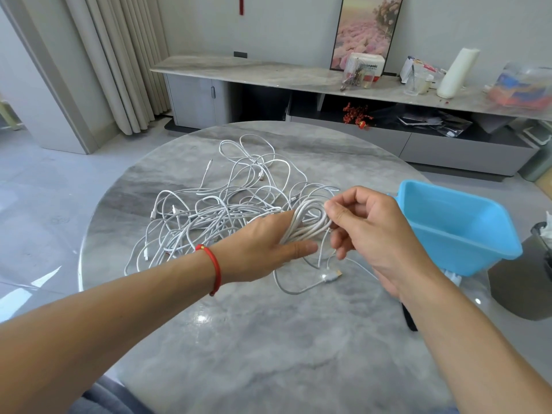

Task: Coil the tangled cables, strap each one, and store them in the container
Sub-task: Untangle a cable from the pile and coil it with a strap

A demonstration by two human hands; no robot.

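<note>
1. A round grey marble table (268,339) stands before a long low sideboard (268,73) and pale curtains (119,55).
2. The left hand (257,252) holds a white coiled cable (307,222); the right hand (367,231) pinches its strand, apparently at the coil's edge.
3. Tangled cables (215,204) lie just behind the grip.
4. The blue container (457,234) sits right, its inside seemingly bare.

A round grey marble table (239,339) bears tangled white cables (215,204), a blue container (457,228), perhaps overhanging its edge.
</note>
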